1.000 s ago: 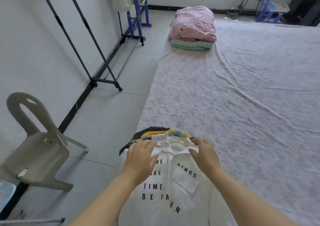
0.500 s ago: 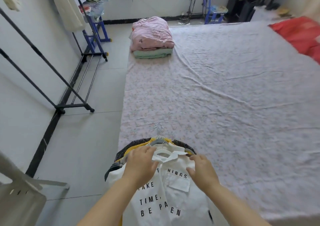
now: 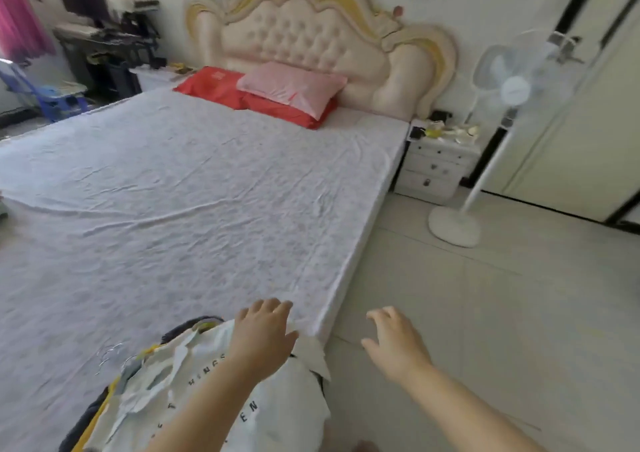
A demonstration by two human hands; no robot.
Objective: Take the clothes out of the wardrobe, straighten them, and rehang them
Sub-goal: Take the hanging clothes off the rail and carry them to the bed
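Shirt [image 3: 187,358], rumpled white, black-lettered, under left hand [image 3: 263,334]; right hand [image 3: 398,340] apart; both grips wide.

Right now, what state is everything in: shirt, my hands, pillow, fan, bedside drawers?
White shirt with black lettering: lying crumpled atop the clothes pile on the bed corner.
Left hand: open, over the shirt.
Right hand: open, empty, above the floor.
Pink pillow: lying on red pillow.
White pedestal fan: upright.
White bedside cabinet: drawers closed.
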